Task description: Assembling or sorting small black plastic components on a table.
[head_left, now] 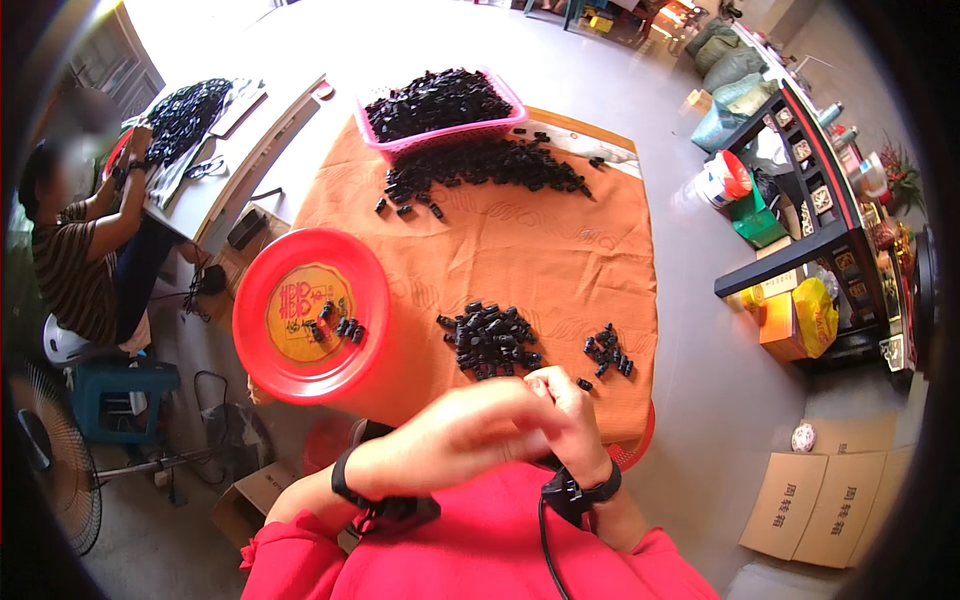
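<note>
My left hand (pixel 485 428) reaches across in front of my body, its fingers smeared by motion and overlapping the other hand. Curled fingers show on my right hand (pixel 570 405); whatever is in them, if anything, is hidden. Just beyond both hands lies a pile of small black parts (pixel 492 340), perhaps plastic, on the orange tablecloth (pixel 470 245). A smaller group of black parts (pixel 608 350) sits to its right, with one loose black piece (pixel 584 384) near my right hand. Over to the left, a red round plate (pixel 360 270) holds several black pieces (pixel 348 329).
A pink basket (pixel 450 128) heaped with black parts stands at the far side, with more spilled before it. At left, another person (pixel 75 250) works at a table beside a blue stool (pixel 125 400) and a fan (pixel 55 450). A dark shelf (pixel 790 262) and cardboard (pixel 820 505) are right.
</note>
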A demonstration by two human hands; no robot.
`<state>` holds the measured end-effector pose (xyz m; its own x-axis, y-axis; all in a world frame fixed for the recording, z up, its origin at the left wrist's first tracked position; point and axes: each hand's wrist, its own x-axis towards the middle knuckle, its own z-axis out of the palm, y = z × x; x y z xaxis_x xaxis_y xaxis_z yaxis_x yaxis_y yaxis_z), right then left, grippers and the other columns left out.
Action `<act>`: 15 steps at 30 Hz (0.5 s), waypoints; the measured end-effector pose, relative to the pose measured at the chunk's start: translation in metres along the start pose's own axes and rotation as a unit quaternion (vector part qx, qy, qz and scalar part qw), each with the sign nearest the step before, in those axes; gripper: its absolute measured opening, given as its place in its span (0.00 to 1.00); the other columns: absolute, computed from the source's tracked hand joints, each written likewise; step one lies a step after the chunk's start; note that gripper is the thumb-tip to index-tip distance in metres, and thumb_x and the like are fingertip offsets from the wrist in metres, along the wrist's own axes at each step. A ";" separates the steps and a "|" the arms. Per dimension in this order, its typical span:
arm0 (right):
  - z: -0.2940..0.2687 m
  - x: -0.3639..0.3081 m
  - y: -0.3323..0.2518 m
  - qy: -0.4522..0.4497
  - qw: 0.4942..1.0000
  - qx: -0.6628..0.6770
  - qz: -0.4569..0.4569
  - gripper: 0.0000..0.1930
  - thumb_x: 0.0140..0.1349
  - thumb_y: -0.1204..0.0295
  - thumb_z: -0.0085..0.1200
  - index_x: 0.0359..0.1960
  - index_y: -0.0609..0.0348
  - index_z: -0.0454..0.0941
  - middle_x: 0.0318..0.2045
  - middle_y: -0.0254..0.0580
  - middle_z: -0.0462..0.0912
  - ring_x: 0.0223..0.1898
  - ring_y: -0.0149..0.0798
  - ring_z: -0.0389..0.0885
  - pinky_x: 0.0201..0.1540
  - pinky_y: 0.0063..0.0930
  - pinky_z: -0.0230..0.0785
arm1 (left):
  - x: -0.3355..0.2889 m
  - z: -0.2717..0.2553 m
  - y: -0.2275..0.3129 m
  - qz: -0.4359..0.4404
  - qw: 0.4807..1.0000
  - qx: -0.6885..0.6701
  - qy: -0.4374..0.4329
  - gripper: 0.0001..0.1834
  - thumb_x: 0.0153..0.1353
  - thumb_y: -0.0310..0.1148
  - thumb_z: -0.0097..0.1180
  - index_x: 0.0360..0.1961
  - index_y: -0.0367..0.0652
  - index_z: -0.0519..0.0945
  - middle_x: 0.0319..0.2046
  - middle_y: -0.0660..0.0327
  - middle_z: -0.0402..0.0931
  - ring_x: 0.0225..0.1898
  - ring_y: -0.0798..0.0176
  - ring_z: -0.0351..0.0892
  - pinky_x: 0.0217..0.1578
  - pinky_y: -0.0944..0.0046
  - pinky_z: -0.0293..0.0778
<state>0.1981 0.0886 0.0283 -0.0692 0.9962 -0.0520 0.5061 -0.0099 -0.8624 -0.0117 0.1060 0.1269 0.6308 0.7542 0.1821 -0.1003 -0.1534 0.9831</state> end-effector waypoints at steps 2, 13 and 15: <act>-0.003 -0.005 -0.006 0.006 0.999 -0.042 0.006 0.06 0.71 0.70 0.50 0.39 0.59 0.76 0.25 0.54 0.82 0.30 0.55 0.85 0.29 0.42 0.74 | 0.015 0.005 0.036 0.143 0.985 0.011 -0.100 0.13 0.62 0.22 0.57 0.48 0.34 0.80 0.40 0.51 0.80 0.44 0.52 0.81 0.47 0.56 0.76; 0.005 -0.018 0.030 0.008 0.999 -0.053 0.004 0.09 0.73 0.70 0.49 0.38 0.62 0.76 0.21 0.45 0.79 0.26 0.39 0.88 0.26 0.30 0.74 | 0.024 0.070 0.073 0.461 0.874 -0.154 0.009 0.13 0.65 0.24 0.55 0.48 0.32 0.83 0.35 0.57 0.79 0.30 0.59 0.78 0.33 0.61 0.70; 0.007 -0.019 0.031 0.001 0.999 -0.044 -0.002 0.08 0.73 0.70 0.50 0.38 0.62 0.76 0.21 0.45 0.80 0.26 0.39 0.88 0.26 0.31 0.74 | 0.023 0.067 0.075 0.484 0.864 -0.136 0.013 0.12 0.64 0.24 0.55 0.46 0.32 0.84 0.35 0.57 0.80 0.29 0.59 0.77 0.33 0.60 0.70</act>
<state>0.2091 0.0684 -0.0010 -0.0701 0.9964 -0.0481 0.5793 0.0014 -0.8151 0.0467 0.0688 0.2036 0.1323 0.3712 0.9191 -0.7504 -0.5683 0.3376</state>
